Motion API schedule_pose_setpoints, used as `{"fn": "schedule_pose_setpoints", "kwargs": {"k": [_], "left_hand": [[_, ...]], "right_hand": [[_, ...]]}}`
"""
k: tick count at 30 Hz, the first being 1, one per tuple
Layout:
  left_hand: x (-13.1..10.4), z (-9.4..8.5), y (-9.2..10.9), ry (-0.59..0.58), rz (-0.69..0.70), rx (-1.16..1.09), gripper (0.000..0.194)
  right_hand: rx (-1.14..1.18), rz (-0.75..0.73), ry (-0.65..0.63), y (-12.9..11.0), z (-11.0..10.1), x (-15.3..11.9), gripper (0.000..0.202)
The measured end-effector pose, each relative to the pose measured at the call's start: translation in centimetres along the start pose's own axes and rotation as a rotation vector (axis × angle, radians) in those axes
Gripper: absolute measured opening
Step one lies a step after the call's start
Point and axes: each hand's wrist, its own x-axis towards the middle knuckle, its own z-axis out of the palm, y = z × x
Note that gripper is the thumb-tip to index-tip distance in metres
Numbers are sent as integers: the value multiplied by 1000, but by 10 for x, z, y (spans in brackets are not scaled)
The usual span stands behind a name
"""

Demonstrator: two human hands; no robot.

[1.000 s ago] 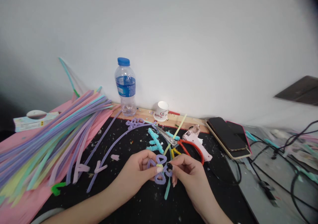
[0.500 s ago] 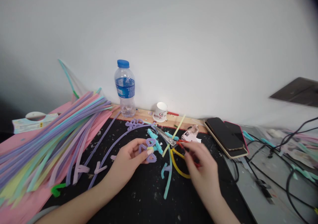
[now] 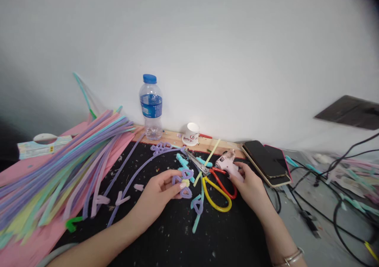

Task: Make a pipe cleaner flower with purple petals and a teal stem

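Between the thumb and fingers of my left hand (image 3: 166, 188) is a purple pipe-cleaner flower (image 3: 187, 173) with looped petals and a yellow middle. My right hand (image 3: 247, 182) has its fingers and thumb around the handle of a pale pink glue gun (image 3: 226, 162), which lies on the mat. Just left of that hand, scissors (image 3: 217, 194) with one red and one yellow handle loop rest with blades pointing away. Fuzzy turquoise pieces (image 3: 182, 161), a pale yellow stem (image 3: 211, 155) and a green stem with a purple loop (image 3: 197, 213) lie around the blades.
A bundle of pastel pipe cleaners (image 3: 85, 156) covers the left side. At the back stand a water bottle (image 3: 151, 109) and a paper cup (image 3: 191, 134) by the wall. Phones (image 3: 268, 160) and black cables (image 3: 325, 215) lie to the right. The black mat (image 3: 166, 239) has scraps on it.
My right hand has left the scissors' handles and moved right onto the glue gun. The scissors now lie free on the mat. My left hand still holds the flower, shifted slightly right.
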Motion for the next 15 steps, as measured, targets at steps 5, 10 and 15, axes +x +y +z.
{"fn": "schedule_pose_setpoints", "kwargs": {"k": [5, 10, 15], "left_hand": [[1, -1, 0, 25, -26, -1, 30], [2, -2, -2, 15, -27, -35, 35], [2, -3, -5, -27, -8, -75, 38]], "right_hand": [[-9, -52, 92, 0, -1, -1, 44], [-35, -103, 305, 0, -7, -3, 47], [222, -29, 491, 0, -12, -7, 38]]}}
